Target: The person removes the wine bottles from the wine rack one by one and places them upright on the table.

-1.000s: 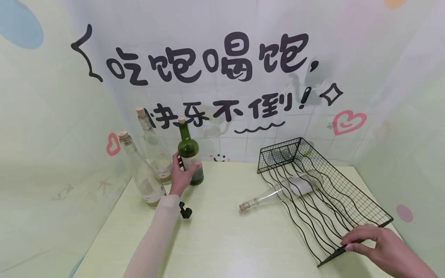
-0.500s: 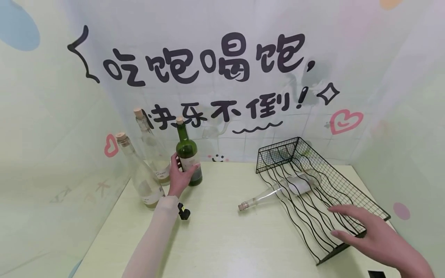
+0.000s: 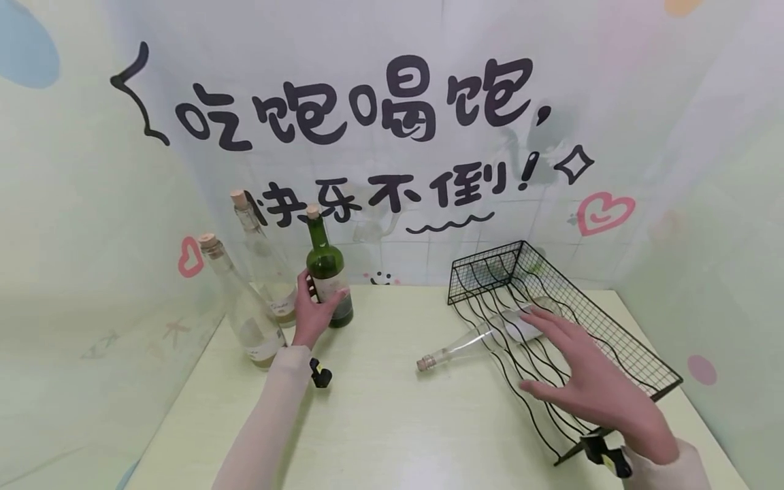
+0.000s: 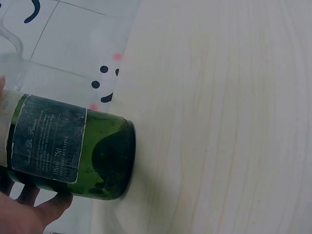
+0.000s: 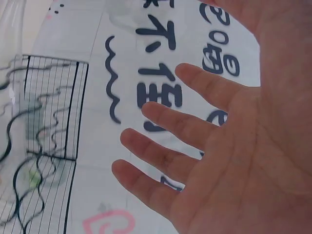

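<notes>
My left hand grips the body of an upright dark green wine bottle with a cork, at the back left of the table; the left wrist view shows the bottle and its grey label with fingers wrapped under it. My right hand hovers with straight, spread fingers over the black wire rack, holding nothing; the right wrist view shows its spread fingers. A clear corked bottle lies in the rack, neck pointing left over the table.
Two clear corked bottles stand left of the green one, close to the left wall. A pale green table is boxed in by printed backdrop walls. The rack takes up the right side.
My right hand let go of the rack's front right corner and moved up and left over the rack with its fingers spread. The left hand stayed on the green bottle.
</notes>
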